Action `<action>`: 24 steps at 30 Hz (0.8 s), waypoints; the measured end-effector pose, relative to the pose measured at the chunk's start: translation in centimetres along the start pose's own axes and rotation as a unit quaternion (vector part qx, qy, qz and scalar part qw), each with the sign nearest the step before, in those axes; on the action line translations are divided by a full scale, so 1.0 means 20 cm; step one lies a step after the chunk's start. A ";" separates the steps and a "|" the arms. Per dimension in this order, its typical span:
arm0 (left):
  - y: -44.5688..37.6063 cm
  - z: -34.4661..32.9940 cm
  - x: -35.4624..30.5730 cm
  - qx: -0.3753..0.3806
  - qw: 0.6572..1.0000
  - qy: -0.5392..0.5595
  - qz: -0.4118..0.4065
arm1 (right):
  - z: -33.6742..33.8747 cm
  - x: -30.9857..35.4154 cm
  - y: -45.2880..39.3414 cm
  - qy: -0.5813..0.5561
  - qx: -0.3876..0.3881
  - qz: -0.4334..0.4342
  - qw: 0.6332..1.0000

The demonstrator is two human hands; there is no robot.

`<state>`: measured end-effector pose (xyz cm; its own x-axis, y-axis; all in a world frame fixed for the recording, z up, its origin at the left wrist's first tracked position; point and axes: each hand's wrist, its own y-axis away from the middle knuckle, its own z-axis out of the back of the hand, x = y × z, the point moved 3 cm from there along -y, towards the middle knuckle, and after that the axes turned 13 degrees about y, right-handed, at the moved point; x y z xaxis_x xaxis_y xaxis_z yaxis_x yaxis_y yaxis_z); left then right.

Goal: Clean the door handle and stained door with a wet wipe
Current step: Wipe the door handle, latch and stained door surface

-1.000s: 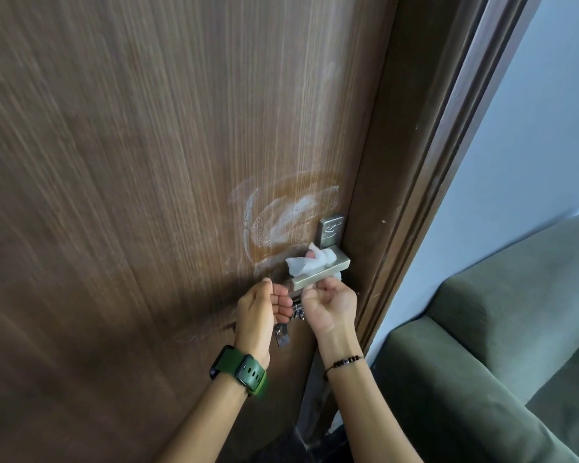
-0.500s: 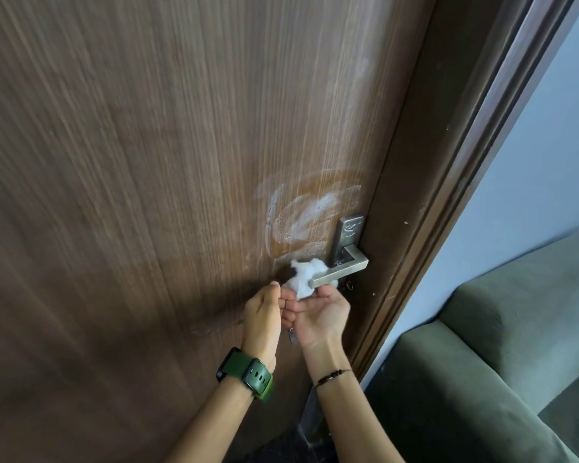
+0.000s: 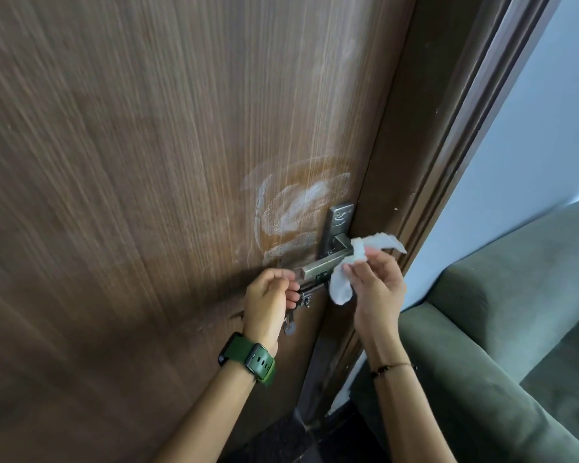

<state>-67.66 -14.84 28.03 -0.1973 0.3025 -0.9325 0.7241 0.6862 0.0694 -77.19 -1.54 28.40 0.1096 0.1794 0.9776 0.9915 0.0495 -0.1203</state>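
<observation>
A brown wood-grain door [image 3: 131,195] fills the view, with a white smeared stain [image 3: 291,208] just left of the metal door handle [image 3: 328,262]. My right hand [image 3: 376,285] pinches a white wet wipe [image 3: 355,259] that is draped over the handle's right end near its plate. My left hand [image 3: 269,302], with a green watch on the wrist, is curled at the free left end of the lever, fingertips beside the keys [image 3: 295,315] that hang from the lock below.
The dark door frame [image 3: 448,135] runs along the right of the door. A green sofa [image 3: 502,322] stands close on the right, below a pale wall [image 3: 528,145]. Dark floor shows at the bottom.
The wipe has moved from the lever's left end to its right end by the plate, and my right hand moved right with it. My left hand has stayed at the lever's free end.
</observation>
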 end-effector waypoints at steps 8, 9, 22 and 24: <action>-0.02 -0.03 0.02 0.008 1.000 0.002 0.018 | -0.19 0.02 0.17 0.302 -0.058 0.180 0.934; -0.03 -0.02 0.02 0.003 1.000 -0.001 0.020 | -0.23 -0.01 0.23 0.311 -0.040 0.202 0.928; -0.04 -0.02 0.03 0.027 0.999 -0.014 0.027 | -0.19 0.00 0.21 0.253 -0.044 0.156 0.954; -0.03 0.00 0.04 0.013 0.999 -0.025 0.038 | -0.26 -0.03 0.32 0.246 0.009 0.162 0.956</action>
<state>-68.32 -15.00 27.32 -0.1089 0.3196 -0.9413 0.7530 0.6447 0.1317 -70.65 -6.45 27.97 0.4345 -0.2952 0.8509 0.8992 0.0873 -0.4288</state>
